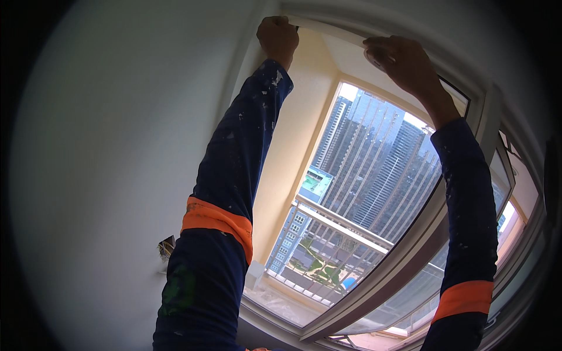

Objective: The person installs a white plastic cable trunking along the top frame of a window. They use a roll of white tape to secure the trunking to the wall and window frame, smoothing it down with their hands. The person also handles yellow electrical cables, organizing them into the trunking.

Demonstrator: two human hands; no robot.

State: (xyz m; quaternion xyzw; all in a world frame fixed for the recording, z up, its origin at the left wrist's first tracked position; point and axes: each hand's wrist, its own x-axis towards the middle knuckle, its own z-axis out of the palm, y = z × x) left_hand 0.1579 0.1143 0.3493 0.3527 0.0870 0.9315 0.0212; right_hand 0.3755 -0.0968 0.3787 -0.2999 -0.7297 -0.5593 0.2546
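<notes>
Both my arms reach up to the top of a window frame, in navy sleeves with orange bands. My left hand (278,40) is closed at the upper left corner, where the frame meets the wall. Further right, my right hand (404,63) is closed too, its fingers curled against the top edge. A pale tape-like strip (329,28) runs along the frame's top between the two hands, and both seem to pinch it. What lies inside the right palm is partly hidden by the fingers. Below the hands is the window opening, with a cream side wall (293,111).
A plain pale wall (111,146) fills the left side, with an open electrical box (166,247) showing wires. Window frame bars (374,266) curve across the lower right, beside a tilted-open sash (502,172). Outside are a balcony railing (345,225) and tall buildings (374,146).
</notes>
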